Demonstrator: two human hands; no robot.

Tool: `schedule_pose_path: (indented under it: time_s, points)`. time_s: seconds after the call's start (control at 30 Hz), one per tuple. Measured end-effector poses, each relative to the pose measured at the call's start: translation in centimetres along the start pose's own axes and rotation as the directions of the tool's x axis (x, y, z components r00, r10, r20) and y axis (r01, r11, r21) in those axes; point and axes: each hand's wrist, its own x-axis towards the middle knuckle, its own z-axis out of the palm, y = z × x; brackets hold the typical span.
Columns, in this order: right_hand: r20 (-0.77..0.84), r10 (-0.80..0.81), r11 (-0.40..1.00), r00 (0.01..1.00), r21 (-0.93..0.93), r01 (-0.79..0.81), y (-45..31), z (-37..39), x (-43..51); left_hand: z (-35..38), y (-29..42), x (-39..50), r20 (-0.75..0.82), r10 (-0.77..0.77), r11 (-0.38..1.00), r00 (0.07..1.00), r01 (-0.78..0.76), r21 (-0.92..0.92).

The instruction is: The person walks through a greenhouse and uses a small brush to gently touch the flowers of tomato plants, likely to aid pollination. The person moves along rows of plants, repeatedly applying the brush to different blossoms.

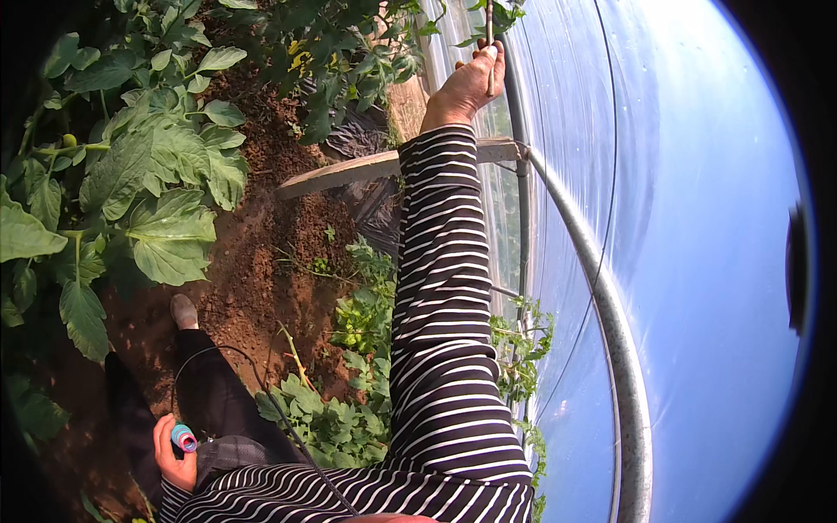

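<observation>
My right hand point(472, 82), at the end of a stretched arm in a striped sleeve, grips a thin brown stick point(490, 29). The stick's upper end leaves the picture beside green leaves point(503, 18) near the plastic wall. Low in front of my hips, my left hand point(175, 454) holds a small teal bottle point(184, 437) with a pink and white rim. Its mouth faces the camera, and what is inside is too small to tell.
Leafy tomato plants point(157, 157) crowd the left side above brown soil point(261, 229). A pale beam point(346, 171) passes behind my right arm. Clear plastic film point(706, 229) spans the right over a metal hoop pipe point(621, 340). A black cable point(274, 405) hangs across my body.
</observation>
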Motion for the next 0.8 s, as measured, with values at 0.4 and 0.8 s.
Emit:
schedule_pose_path:
  time_s: [0.4, 0.8]
  points:
    - [0.014, 0.185, 0.982, 0.983, -0.028, -0.185, -0.5, 1.8, 3.8, 2.7, -0.4, 0.4, -0.011, -0.083, 0.995, 0.996, 0.083, -0.054]
    - [-0.013, 0.239, 0.967, 0.971, -0.083, -0.239, -0.1, 0.4, 4.2, 2.2, 0.0, 0.1, -0.038, -0.056, 0.998, 0.998, 0.055, -0.03]
